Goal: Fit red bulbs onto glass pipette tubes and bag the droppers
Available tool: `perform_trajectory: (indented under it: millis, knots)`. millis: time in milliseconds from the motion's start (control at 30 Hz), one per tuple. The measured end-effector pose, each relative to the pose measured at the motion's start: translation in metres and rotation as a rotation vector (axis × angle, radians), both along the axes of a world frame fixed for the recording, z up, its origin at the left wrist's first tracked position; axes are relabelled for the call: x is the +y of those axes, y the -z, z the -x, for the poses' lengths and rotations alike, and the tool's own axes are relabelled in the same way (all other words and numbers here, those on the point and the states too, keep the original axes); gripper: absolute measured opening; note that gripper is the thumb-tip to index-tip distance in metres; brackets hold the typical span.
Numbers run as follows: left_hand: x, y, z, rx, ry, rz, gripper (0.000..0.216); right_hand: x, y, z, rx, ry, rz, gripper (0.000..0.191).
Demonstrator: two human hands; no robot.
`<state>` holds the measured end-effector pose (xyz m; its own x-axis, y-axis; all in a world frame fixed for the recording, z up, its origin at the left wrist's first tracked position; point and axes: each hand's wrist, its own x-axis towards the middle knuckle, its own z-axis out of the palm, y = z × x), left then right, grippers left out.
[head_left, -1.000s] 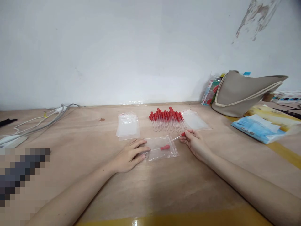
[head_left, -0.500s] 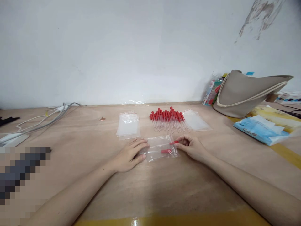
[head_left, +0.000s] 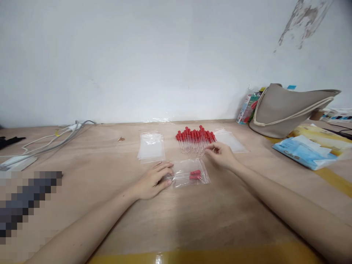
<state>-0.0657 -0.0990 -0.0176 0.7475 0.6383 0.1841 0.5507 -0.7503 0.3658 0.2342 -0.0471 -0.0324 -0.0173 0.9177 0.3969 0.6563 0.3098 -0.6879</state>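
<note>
A small clear zip bag (head_left: 189,173) lies on the wooden table (head_left: 176,205) with two red-bulbed droppers (head_left: 195,174) inside it. My left hand (head_left: 154,178) rests flat on the bag's left end, fingers stretched out. My right hand (head_left: 220,154) is at the near edge of a pile of red-bulbed glass droppers (head_left: 195,139), fingers curled in a pinch at the dropper tips; whether it holds one I cannot make out.
A stack of empty clear bags (head_left: 151,147) lies left of the pile, more bags (head_left: 230,141) to its right. A beige bag (head_left: 286,109), a blue tissue pack (head_left: 304,151) and packets stand at the right. Grey cables (head_left: 52,141) run along the left.
My right hand slid the dropper it held into the bag beside the first one, let go, and moved back up to the dropper pile. My left hand stayed on the bag.
</note>
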Motion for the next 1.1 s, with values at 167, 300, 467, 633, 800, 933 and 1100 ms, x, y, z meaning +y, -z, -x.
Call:
perform_trajectory:
  millis: [167, 300, 467, 633, 800, 933, 1100]
  knots:
    - [0.0, 0.001, 0.0, 0.004, 0.005, -0.02, 0.022, 0.059, -0.023, 0.008, -0.18, 0.185, -0.065, 0.024]
    - [-0.001, 0.002, 0.0, 0.026, 0.006, -0.034, 0.025, 0.095, -0.033, 0.016, -0.291, 0.317, -0.079, 0.035]
    - [-0.001, 0.004, 0.002, 0.07, -0.003, -0.058, 0.032, 0.12, -0.035, 0.017, -0.237, 0.259, 0.022, 0.023]
    - [0.001, 0.005, 0.003, 0.074, 0.004, -0.078, 0.033, 0.124, -0.043, 0.019, -0.151, 0.22, 0.036, 0.016]
    - [0.002, 0.006, 0.003, 0.058, 0.009, -0.075, 0.033, 0.087, -0.057, 0.006, 0.18, 0.044, -0.114, 0.017]
    - [0.003, 0.008, 0.003, 0.057, -0.004, -0.059, 0.033, 0.029, -0.042, -0.011, 0.538, 0.029, -0.166, 0.031]
    - [0.004, 0.007, 0.002, 0.078, -0.011, -0.055, 0.033, -0.017, 0.004, -0.016, 0.817, 0.132, -0.007, 0.039]
